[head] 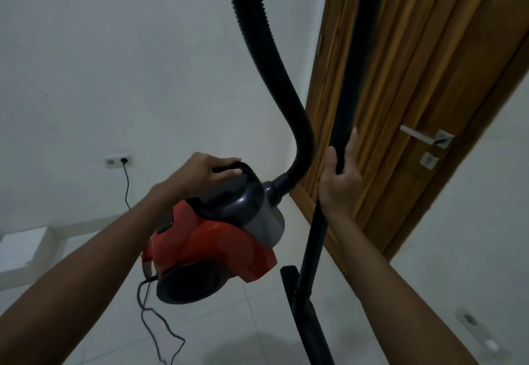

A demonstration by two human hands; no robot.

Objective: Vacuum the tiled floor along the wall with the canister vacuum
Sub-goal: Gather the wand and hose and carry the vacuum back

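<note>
A red and grey canister vacuum (217, 238) hangs in the air above the white tiled floor (243, 330). My left hand (206, 173) grips its black top handle. A black ribbed hose (269, 58) rises from the canister's front and loops out of the top of the view. My right hand (340, 178) holds the black wand tube (352, 84), which stands nearly upright in front of the door. The black floor nozzle (294, 293) hangs low at the wand's bottom end. A dark power cord (151, 316) trails from the canister's rear to the floor.
A white wall (128, 64) runs along the left, with a socket (117, 161) that has a plug in it. A wooden door (415, 107) with a metal lever handle (429, 137) stands at the right. A low white step (25, 250) sits at the left.
</note>
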